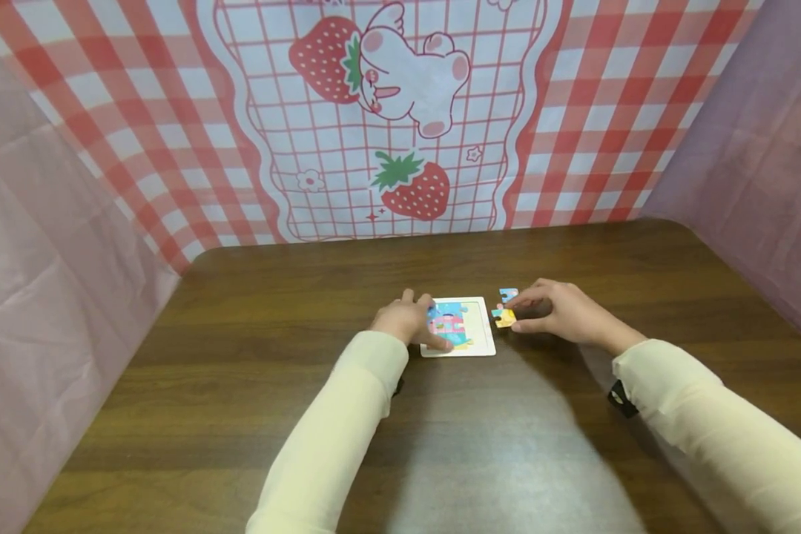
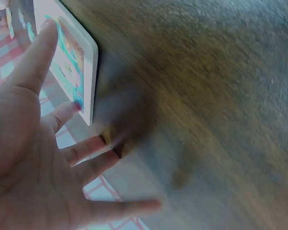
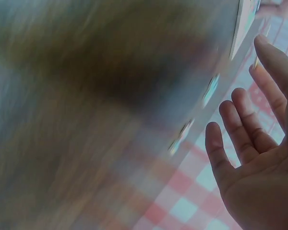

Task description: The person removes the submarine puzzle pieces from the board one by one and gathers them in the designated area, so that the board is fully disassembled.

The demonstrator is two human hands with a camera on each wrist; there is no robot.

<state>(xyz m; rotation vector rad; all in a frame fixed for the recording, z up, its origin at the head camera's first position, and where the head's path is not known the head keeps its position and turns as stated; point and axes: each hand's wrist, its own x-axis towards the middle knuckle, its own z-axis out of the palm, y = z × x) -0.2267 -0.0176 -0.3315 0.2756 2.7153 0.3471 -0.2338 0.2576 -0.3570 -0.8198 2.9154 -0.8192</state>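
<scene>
A white-framed jigsaw puzzle board lies on the table, its left part filled with blue and pink picture pieces and its right part bare cream. Over its left side rests my left hand, thumb and index finger extended onto the board and the other fingers spread past its edge. To the right of the board, my right hand pinches a yellow and blue puzzle piece between thumb and index finger. In the right wrist view this piece shows only as a thin edge.
Just behind the held piece lies a loose blue puzzle piece. The right wrist view shows loose pieces on the tabletop, seen edge-on. Brown wood table surrounds the board, and a red checked strawberry cloth hangs behind it.
</scene>
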